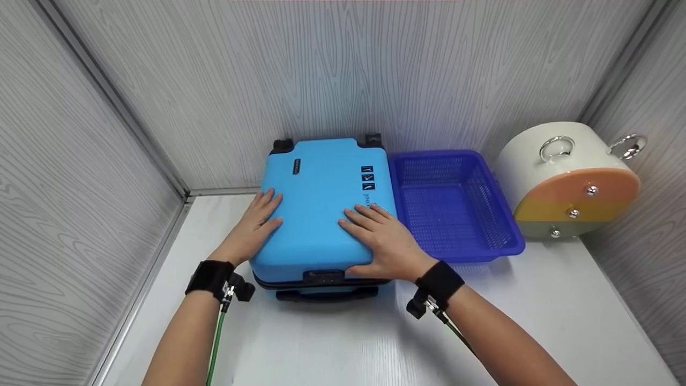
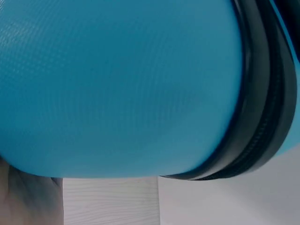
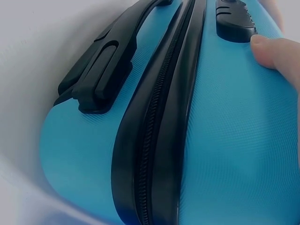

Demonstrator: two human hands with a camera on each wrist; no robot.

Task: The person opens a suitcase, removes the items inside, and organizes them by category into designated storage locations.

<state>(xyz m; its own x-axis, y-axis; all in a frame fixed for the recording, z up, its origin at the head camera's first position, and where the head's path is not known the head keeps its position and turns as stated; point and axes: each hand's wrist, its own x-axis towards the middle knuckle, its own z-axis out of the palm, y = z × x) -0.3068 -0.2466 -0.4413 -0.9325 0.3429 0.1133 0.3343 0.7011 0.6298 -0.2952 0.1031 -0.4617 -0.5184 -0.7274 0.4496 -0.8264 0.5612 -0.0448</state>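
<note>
A light blue hard-shell suitcase (image 1: 316,214) lies flat on the white table, its black carry handle (image 1: 327,295) facing me and its wheels toward the back wall. On the suitcase's left edge rests my left hand (image 1: 254,228), fingers spread. My right hand (image 1: 383,238) lies over the right front part of the lid, fingers extended. In the right wrist view its thumb (image 3: 265,50) touches the shell beside the black combination lock (image 3: 234,21). The black zipper (image 3: 152,117) runs closed along the part of the side seen there. Neither hand grips anything.
A blue-purple plastic basket (image 1: 517,249) stands against the suitcase's right side. Farther right is a white drum-shaped box (image 1: 541,145) with an orange, yellow and green front, small silver knobs and metal ring handles. Grey wood-grain walls (image 1: 321,69) enclose the table's back and sides.
</note>
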